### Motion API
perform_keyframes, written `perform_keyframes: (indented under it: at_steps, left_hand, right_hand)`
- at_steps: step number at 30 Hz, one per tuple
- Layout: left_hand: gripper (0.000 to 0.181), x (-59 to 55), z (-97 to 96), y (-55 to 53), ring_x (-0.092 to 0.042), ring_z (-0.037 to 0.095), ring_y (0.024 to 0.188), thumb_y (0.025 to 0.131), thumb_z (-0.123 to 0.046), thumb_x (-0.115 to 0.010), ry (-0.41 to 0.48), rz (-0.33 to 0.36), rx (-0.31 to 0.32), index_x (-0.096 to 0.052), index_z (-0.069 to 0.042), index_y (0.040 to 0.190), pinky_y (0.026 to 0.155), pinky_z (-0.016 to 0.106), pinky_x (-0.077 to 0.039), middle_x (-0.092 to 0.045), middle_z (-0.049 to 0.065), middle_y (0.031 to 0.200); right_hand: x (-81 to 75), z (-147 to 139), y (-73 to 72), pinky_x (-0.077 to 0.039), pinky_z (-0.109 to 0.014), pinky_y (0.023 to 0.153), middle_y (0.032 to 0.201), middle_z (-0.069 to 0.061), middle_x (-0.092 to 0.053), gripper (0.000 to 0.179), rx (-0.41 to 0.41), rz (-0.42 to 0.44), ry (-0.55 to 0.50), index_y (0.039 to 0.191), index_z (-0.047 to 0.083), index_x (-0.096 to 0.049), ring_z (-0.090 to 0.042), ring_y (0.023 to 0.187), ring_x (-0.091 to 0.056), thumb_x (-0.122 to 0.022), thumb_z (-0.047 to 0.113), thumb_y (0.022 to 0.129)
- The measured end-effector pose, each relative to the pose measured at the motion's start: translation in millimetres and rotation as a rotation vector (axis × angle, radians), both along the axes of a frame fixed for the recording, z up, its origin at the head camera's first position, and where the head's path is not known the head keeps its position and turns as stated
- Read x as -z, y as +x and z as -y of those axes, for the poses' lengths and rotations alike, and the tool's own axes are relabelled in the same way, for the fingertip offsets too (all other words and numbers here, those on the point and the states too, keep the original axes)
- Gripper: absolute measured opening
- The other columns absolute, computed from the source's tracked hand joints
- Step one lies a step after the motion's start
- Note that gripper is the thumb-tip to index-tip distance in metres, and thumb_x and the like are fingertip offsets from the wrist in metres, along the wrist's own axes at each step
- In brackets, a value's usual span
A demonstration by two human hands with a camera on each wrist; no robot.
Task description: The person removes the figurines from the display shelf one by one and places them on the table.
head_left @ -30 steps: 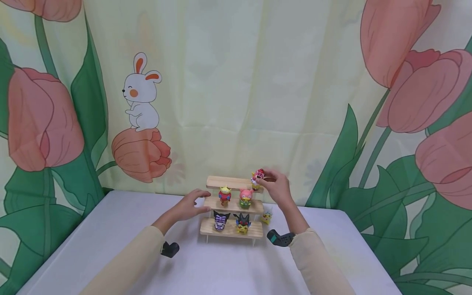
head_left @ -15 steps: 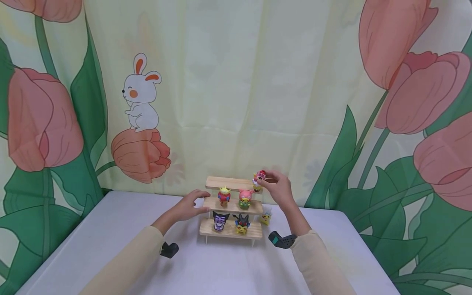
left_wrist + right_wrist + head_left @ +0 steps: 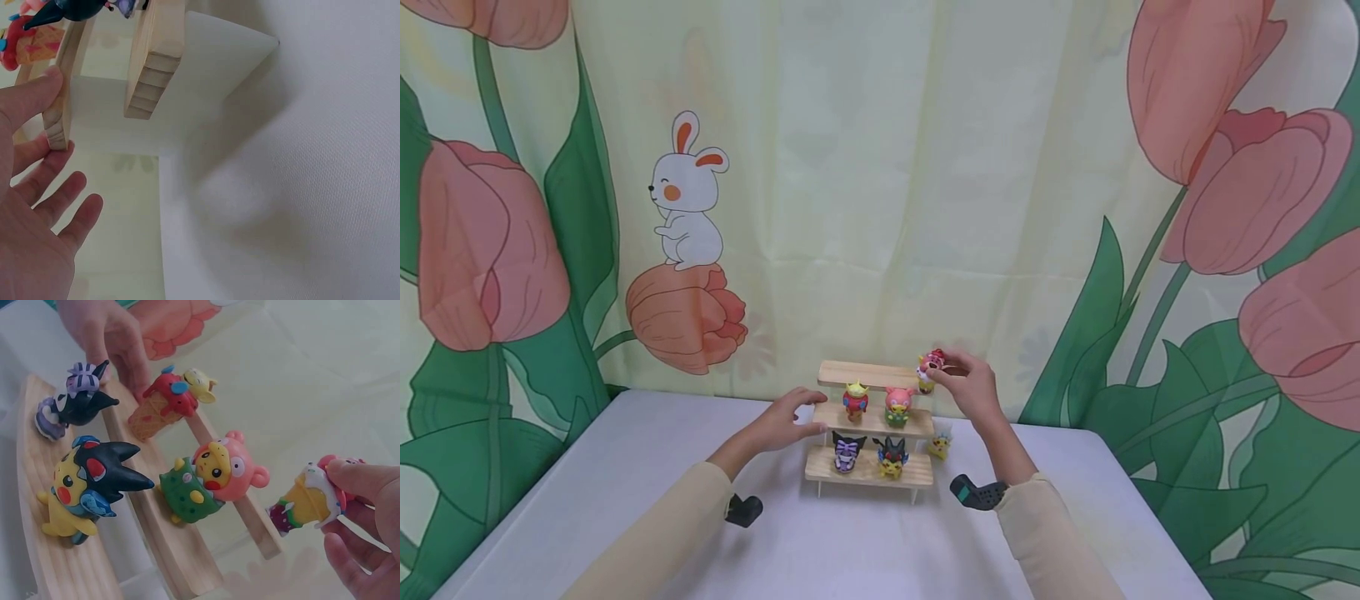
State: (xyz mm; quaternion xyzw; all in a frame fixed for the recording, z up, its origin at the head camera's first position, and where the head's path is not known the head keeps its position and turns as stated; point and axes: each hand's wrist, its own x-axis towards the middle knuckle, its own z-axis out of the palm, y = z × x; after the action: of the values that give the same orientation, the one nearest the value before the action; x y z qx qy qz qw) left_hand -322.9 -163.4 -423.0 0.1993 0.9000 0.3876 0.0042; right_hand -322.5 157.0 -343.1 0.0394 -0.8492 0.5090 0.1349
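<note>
A stepped display stand point(image 3: 867, 477) has three wooden shelves on clear supports. My left hand point(image 3: 777, 422) pinches the left end of its middle shelf point(image 3: 57, 115), thumb above and fingertips below. At the right end of the top shelf point(image 3: 865, 373), my right hand point(image 3: 972, 388) holds a pink-topped ice-cream-cone figurine point(image 3: 310, 497) between thumb and fingers. It is tilted in the right wrist view; whether its base touches the shelf I cannot tell. A red cone figurine point(image 3: 855, 402) and a pink-hooded figurine point(image 3: 898, 407) stand on the middle shelf.
On the bottom shelf are a purple-and-black figurine point(image 3: 847, 454) and a black-eared yellow figurine point(image 3: 892, 458). A pale-topped yellow figurine point(image 3: 940, 443) stands right of the stand on the white table point(image 3: 865, 550). Behind hangs a tulip-print curtain point(image 3: 880, 192).
My right hand has shifted slightly to the right with the cone figurine at the top shelf's end. My left hand keeps its grip on the middle shelf.
</note>
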Motion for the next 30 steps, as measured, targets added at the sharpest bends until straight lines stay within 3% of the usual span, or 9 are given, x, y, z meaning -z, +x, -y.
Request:
perform_keyframes:
  at_steps: [30]
  left_hand:
    - [0.058,1.2,-0.1,-0.6,-0.051,0.042,0.138,0.096,-0.027,-0.076,-0.007,0.009,-0.012,-0.056,-0.002,0.145,0.111,0.057,-0.05,-0.058,0.016,0.142]
  right_hand:
    - [5.9,-9.3,6.3,-0.058,-0.045,0.104,0.133,-0.02,-0.068,0.045,0.014,0.022,0.016,0.139,0.006,-0.065,-0.035,0.123,-0.065,-0.074,0.022,0.098]
